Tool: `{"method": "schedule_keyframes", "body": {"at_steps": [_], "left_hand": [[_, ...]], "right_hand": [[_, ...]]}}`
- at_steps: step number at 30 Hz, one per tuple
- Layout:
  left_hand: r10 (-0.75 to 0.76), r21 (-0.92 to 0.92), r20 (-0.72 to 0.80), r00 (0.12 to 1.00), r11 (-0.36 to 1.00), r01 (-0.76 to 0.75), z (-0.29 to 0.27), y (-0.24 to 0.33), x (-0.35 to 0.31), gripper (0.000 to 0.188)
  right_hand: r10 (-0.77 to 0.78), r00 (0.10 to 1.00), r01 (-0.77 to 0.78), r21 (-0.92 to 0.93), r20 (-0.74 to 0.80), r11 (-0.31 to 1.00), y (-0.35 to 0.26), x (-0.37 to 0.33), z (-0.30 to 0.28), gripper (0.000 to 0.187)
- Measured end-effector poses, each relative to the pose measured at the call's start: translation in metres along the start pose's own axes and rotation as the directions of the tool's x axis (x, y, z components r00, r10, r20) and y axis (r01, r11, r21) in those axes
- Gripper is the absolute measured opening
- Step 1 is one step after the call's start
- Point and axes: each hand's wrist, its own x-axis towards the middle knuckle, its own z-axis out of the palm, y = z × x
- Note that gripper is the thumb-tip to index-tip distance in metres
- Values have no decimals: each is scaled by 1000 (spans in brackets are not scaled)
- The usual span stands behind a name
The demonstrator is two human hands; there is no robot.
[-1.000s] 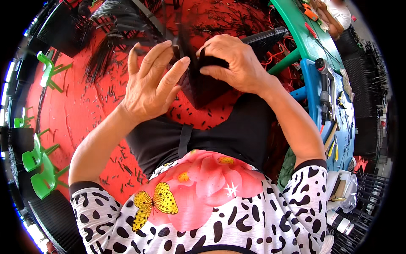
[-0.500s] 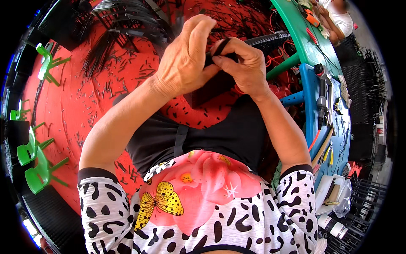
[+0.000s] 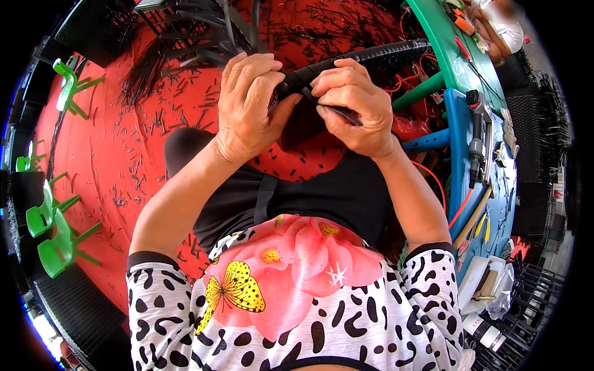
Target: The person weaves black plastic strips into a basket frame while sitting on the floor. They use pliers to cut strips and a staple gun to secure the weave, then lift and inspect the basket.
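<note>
A dark bar wrapped in black strip runs from between my hands toward the green table at the upper right. My left hand is closed round the near end of this bar, its fingers bent over the top. Just to the right, my right hand is closed on a flat black strip, whose end sticks out below the fingers. The knuckles of that hand lie against the wrapped bar. Beneath the bar, a dark panel hangs partly hidden behind my hands.
Long loose black strips hang in a bunch at the upper left. Black offcuts litter the red floor. On the right, a blue stool carries a power tool beside a green table. Small green chairs stand left. Another person sits upper right.
Both hands have come down and nearer to me. My left hand, raised with fingers stretched before, now closes on the bar. The strip in my right hand has swung from above the fingers to below.
</note>
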Motion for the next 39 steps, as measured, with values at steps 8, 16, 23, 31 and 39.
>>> {"method": "schedule_keyframes", "body": {"at_steps": [8, 16, 23, 31, 39], "left_hand": [[-18, -74, -59, 998, 997, 14, 2, 2, -4, 37], [21, -75, -17, 1000, 997, -23, 1, 0, 0, 35], [-91, -28, 84, 992, 995, 93, -4, 10, 15, 46], [-46, 27, 153, 987, 999, 42, -7, 8, 14, 46], [39, -47, 46, 998, 998, -37, -14, 6, 15, 43]], "right_hand": [[-119, 992, 115, -113, -30, 987, 1, -8, 4, 17], [-138, 988, 134, -65, -71, 989, 1, -9, 9, 15], [174, 968, -118, 284, -182, 952, 0, -10, 17, 9], [66, 971, -24, 183, -228, 983, -6, -13, 17, 10], [-39, 974, 39, -2, -223, 999, -10, -30, 21, 20]]}}
